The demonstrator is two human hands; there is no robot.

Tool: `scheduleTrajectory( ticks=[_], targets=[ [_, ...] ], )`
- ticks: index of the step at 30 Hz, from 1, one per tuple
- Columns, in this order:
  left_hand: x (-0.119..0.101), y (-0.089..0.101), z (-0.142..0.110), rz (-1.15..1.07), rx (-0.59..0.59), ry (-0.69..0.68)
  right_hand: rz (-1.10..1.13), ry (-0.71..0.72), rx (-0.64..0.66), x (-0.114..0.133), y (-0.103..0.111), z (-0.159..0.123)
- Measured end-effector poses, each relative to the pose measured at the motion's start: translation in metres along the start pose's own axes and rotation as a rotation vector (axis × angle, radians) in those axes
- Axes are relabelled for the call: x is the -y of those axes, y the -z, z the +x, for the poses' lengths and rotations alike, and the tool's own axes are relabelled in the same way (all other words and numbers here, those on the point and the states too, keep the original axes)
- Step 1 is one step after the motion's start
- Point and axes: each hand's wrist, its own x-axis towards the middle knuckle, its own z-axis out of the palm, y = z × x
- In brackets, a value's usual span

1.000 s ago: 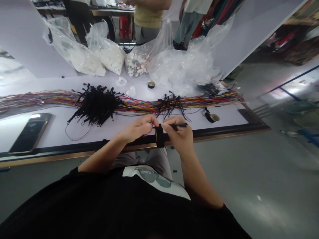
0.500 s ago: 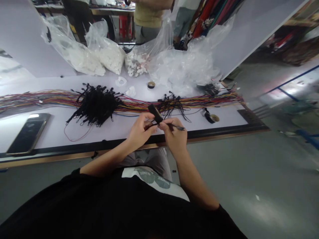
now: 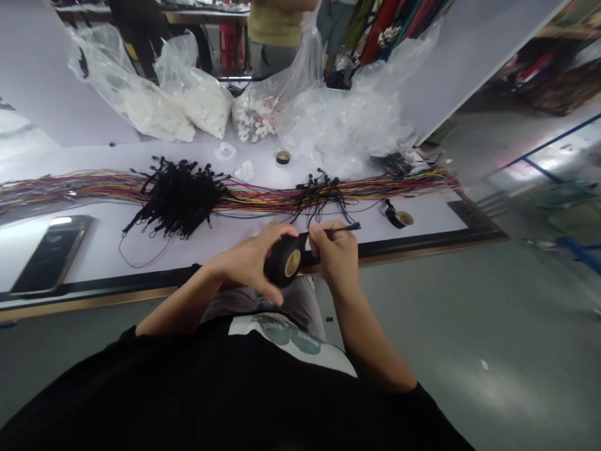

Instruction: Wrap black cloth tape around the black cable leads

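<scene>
Just over the table's front edge, my left hand [image 3: 248, 258] curves its thumb and fingers around a roll of black tape [image 3: 277, 263], whose yellowish core faces right. A short strip of tape runs from the roll to my right hand [image 3: 339, 254]. My right hand pinches a thin black cable [image 3: 350, 227], with its end sticking out to the right past the knuckles. Beyond that hand, a small bunch of black cables [image 3: 322, 194] lies across a long bundle of coloured wires [image 3: 263, 199].
A large heap of black cables [image 3: 181, 197] lies left of centre, with a phone [image 3: 52, 254] farther left. Tape rolls sit behind [image 3: 283, 157] and at right [image 3: 402, 218]. Clear plastic bags [image 3: 206, 103] with white parts line the back. A person [image 3: 275, 31] stands beyond.
The tape roll has turned and come lower and nearer, with my left hand now opened wider around it. My right hand has shifted slightly right and up with the cable.
</scene>
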Motion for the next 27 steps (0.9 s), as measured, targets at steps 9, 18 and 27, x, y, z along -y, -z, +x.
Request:
scheduleTrajectory(
  ticks=[9, 18, 27],
  targets=[
    [0.015, -0.024, 0.016, 0.195, -0.356, 0.19, -0.102, 0.094, 0.073, 0.012, 0.001, -0.009],
    [0.013, -0.029, 0.018, 0.259, -0.37, 0.183, -0.11, 0.046, 0.018, 0.007, -0.005, -0.012],
    [0.013, -0.037, 0.015, 0.154, -0.428, 0.147, -0.153, 0.092, 0.112, 0.002, -0.01, -0.01]
  ],
)
